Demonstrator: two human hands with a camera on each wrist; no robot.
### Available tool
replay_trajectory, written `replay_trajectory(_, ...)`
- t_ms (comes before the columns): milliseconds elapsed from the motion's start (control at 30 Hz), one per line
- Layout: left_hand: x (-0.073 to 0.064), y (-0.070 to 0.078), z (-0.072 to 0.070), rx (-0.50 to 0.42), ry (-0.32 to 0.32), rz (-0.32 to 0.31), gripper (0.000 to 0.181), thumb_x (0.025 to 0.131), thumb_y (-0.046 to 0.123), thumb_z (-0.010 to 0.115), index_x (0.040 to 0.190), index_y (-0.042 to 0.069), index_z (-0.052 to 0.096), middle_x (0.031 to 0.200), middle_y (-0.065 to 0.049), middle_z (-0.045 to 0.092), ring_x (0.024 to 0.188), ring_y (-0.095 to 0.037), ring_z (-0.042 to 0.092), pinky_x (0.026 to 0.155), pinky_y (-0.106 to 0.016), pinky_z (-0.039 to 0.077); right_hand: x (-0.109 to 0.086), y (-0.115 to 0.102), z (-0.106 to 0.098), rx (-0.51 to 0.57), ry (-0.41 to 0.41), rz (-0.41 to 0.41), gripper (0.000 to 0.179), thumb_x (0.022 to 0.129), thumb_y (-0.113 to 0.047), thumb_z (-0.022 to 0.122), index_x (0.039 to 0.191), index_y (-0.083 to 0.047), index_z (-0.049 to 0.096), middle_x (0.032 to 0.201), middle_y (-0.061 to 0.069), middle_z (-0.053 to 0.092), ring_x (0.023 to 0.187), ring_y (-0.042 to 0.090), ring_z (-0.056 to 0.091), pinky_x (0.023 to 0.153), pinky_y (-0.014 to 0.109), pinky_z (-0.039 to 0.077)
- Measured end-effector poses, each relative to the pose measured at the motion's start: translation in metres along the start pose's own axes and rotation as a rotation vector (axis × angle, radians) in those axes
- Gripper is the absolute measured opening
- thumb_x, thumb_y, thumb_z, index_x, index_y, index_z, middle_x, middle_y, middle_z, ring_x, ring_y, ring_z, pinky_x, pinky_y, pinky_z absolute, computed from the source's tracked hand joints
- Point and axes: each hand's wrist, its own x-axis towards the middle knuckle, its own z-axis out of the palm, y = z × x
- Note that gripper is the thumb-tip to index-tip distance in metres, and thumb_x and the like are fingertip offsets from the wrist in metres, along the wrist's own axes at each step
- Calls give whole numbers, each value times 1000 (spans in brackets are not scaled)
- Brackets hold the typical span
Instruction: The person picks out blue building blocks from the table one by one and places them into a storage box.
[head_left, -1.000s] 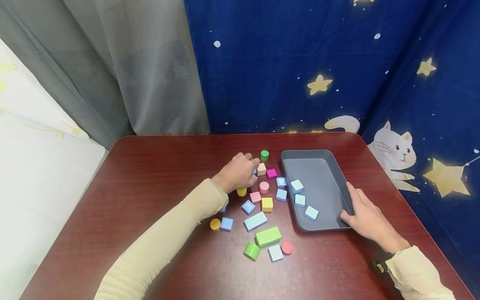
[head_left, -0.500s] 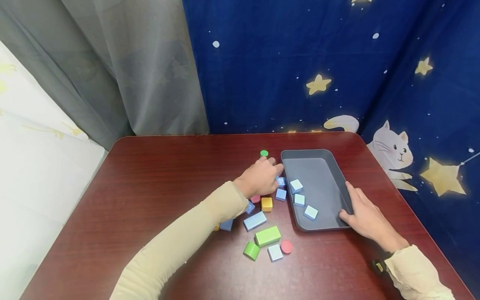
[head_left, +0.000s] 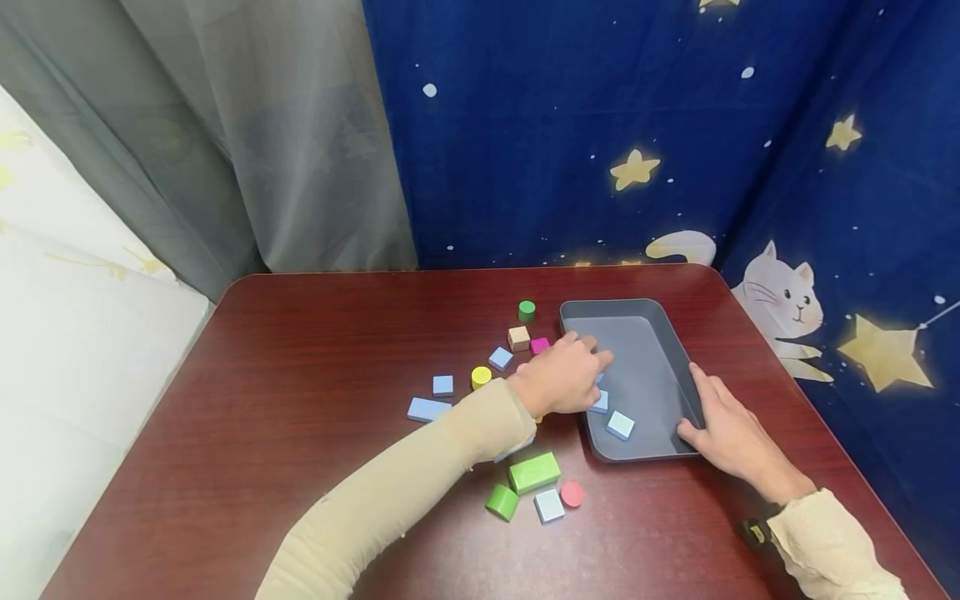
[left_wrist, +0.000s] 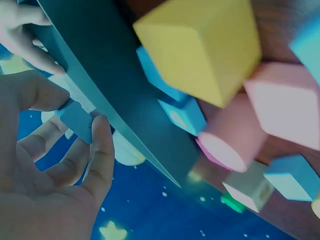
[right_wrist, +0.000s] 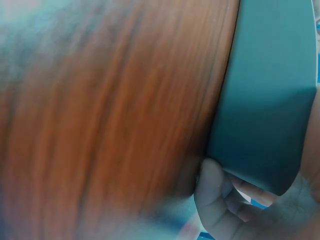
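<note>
Left fingers (left_wrist: 101,156) pinching blue block (left_wrist: 76,121), moved over tray (head_left: 637,354)

Glossy wood-grain table (head_left: 315,333), matt smooth tray (head_left: 637,350), cloth curtain (head_left: 555,150)

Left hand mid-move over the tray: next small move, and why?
I'd probably lower the left hand slightly and release the pinched blue block into the tray. The hand is over the tray's left side, other blue blocks lie inside, and the right hand is on the rim, which may keep it steady.
</note>
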Motion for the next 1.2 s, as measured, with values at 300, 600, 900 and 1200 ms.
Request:
replay_trajectory(300, 14, 28, 9, -31, -17, 28, 36, 103, 32, 73, 136, 19, 71, 123, -1, 70, 112, -16, 64, 103, -27, 48, -1, 0, 0, 4, 3, -5, 96, 94, -12, 76, 166, 15, 19, 141, 36, 47, 116, 52, 59, 96, 73, 51)
replay_trajectory(600, 22, 45, 18, -61, -64, 3, 35, 104, 21, 73, 139, 26, 75, 126, 0, 67, 107, -16, 64, 95, -22, 53, 0, 0, 1, 2, 0, -3, 96, 94, -12, 76, 166, 15, 19, 143, 36, 46, 116, 52, 59, 97, 73, 52)
replay_trajectory(900, 24, 52, 24, -45, -89, -17, 35, 107, 22, 73, 141, 30, 76, 128, 1, 68, 110, -15, 65, 95, -21, 55, -2, -3, 2, 3, 0, 0, 96, 94, -12, 77, 166, 15, 19, 143, 36, 47, 115, 51, 59, 97, 74, 52)
replay_trajectory(1200, 23, 50, 22, -51, -87, -9, 37, 106, 23, 74, 142, 29, 75, 129, 0, 68, 110, -15, 65, 96, -21, 55, -1, -2, 1, -5, 0, 1, 96, 94, -11, 78, 166, 15, 19, 142, 36, 47, 115, 51, 59, 98, 73, 52)
